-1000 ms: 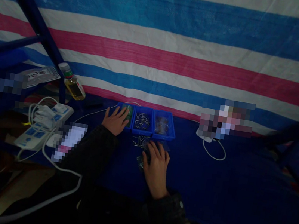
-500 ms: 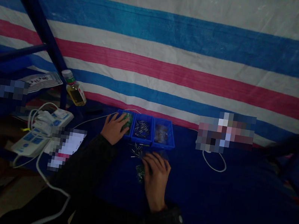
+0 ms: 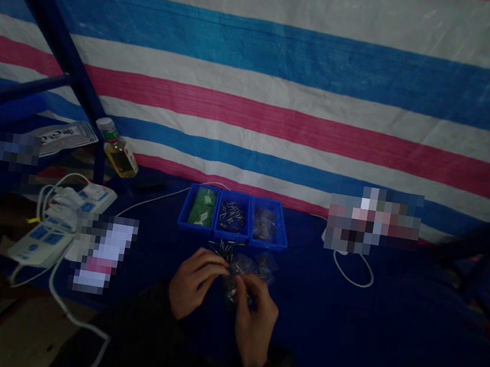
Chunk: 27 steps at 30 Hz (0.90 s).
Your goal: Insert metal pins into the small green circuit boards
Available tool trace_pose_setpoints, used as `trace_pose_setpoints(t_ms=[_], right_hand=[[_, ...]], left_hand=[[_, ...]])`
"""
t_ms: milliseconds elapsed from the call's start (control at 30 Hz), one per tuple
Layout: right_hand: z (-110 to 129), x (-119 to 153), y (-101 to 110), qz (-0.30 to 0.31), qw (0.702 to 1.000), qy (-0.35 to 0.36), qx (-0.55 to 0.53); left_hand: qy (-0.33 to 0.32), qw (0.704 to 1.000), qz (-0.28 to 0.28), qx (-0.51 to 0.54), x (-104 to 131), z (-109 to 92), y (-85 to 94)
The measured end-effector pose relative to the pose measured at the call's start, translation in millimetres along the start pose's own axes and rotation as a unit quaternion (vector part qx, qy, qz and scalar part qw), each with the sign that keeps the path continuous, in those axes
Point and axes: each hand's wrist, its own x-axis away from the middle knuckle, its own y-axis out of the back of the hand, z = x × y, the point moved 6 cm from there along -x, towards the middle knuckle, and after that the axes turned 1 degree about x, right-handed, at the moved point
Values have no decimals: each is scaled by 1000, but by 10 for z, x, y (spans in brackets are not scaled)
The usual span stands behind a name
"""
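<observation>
A small clear plastic bag (image 3: 242,262) is between my two hands, just above the blue tabletop. My left hand (image 3: 193,282) pinches its left edge with thumb and fingertips. On the other side, my right hand (image 3: 255,318) has its thumb and forefinger closed on the bag. A second clear bag (image 3: 266,262) with small parts inside lies just beyond the right fingers. Under the hands a shiny packet (image 3: 230,293) shows in part; its contents cannot be made out. Loose metal pins or screws (image 3: 226,249) lie in a small pile beyond my fingertips.
Behind the pile stand three blue bins: one with green packets (image 3: 202,206), one with metal pins (image 3: 232,215), one with clear bags (image 3: 264,224). Leftward are a power strip (image 3: 61,226) with cables, a blurred phone (image 3: 106,254) and a bottle (image 3: 116,149). A striped sheet (image 3: 256,111) hangs behind.
My left hand has left the bin of green packets and come back toward me, meeting my right hand. Both hands now pinch the clear bag.
</observation>
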Motion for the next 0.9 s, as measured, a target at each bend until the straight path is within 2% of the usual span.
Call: trace_pose_setpoints(t_ms=[167,400,567,700,900], right_hand=[[38,12,-16,52,999,-5,-4],[56,19,-50,94,995,9,11],[92,-1,-66,88,995,39,8],[113,-13,-56,57,996,58,20],[92,-32,-59,47,996,58,44]], left_hand=[[-2,1000,-2,-13,-16,66,-2],[-14,999,-42,-28,15,86,56],[14,998,-58,0,22,92,56],[55,996,-67,32,13,101,71],[38,995,-84,48,-14,94,151]])
